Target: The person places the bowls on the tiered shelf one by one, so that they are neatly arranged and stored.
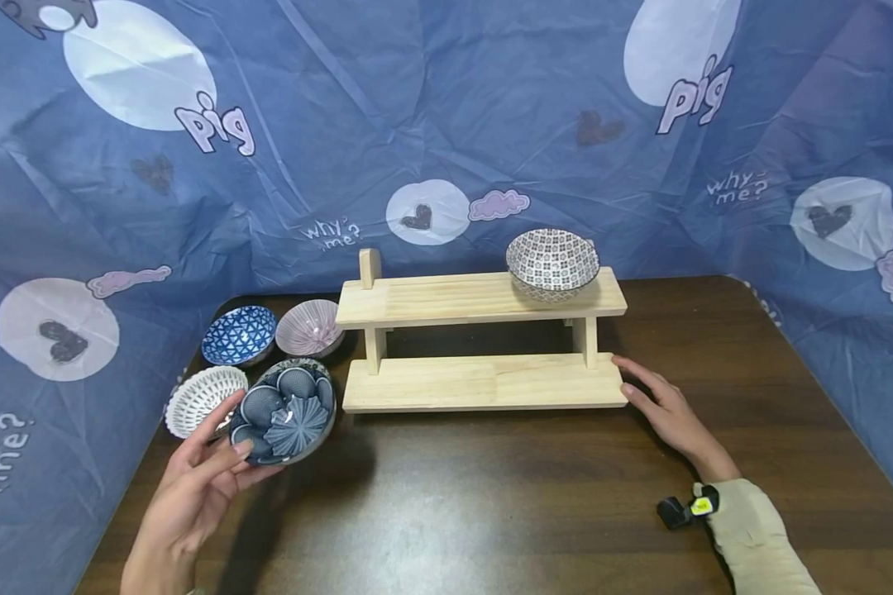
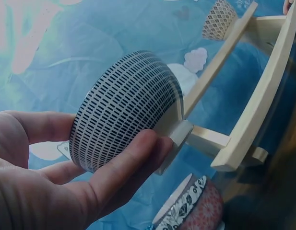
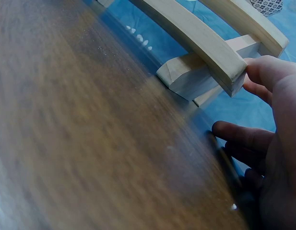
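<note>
My left hand [image 1: 197, 496] grips a dark blue bowl [image 1: 293, 421] by its side, the flower-patterned inside tilted toward me. Black dashes on white cover the bowl's outside [image 2: 124, 110] in the left wrist view, with fingers and thumb spread around it. Over at the two-tier wooden shelf [image 1: 484, 384], my right hand [image 1: 666, 413] touches the right end of the lower board with thumb and finger. Its other fingers hang loosely below that board in the right wrist view. A bowl with a grey-and-white pattern [image 1: 553, 260] sits on the upper board's right part.
Left of the shelf stand a blue-and-white bowl [image 1: 238, 335], a pink striped bowl [image 1: 308, 327] and a white bowl [image 1: 204, 401]. A reddish bowl with a leafy rim [image 2: 191, 206] shows below the held one. Blue printed cloth [image 1: 446, 124] surrounds the dark wooden table [image 1: 491, 496].
</note>
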The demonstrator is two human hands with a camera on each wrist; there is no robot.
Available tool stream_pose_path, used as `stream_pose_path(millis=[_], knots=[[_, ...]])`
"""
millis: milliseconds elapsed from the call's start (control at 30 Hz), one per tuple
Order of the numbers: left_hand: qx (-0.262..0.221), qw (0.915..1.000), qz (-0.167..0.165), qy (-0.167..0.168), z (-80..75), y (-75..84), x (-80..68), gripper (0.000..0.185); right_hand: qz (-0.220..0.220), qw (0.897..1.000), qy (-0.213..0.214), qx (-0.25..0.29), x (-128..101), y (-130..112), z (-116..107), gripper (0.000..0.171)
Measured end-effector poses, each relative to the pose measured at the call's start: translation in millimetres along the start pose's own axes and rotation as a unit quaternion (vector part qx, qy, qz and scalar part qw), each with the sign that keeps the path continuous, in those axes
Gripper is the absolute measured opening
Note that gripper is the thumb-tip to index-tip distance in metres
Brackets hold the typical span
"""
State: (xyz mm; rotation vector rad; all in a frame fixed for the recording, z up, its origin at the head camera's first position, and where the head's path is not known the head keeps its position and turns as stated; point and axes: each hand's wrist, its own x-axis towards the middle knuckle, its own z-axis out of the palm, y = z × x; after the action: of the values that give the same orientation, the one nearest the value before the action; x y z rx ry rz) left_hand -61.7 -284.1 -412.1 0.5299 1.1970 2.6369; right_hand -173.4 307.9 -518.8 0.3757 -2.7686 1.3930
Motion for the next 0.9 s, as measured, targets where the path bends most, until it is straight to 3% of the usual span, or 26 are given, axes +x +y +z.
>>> stream_pose_path(millis=[633,900], knots=[[0.030,0.9992,0.001,0.026,16.5,6.2,28.3,0.061,0.003,1.000,0.000,0.001,0,-2,-1,0.049],[0.032,0.9987,-0.015,0.038,21.5,6.5,40.3,0.059,-0.002,1.000,0.001,0.001,0,-1,0,0.048]])
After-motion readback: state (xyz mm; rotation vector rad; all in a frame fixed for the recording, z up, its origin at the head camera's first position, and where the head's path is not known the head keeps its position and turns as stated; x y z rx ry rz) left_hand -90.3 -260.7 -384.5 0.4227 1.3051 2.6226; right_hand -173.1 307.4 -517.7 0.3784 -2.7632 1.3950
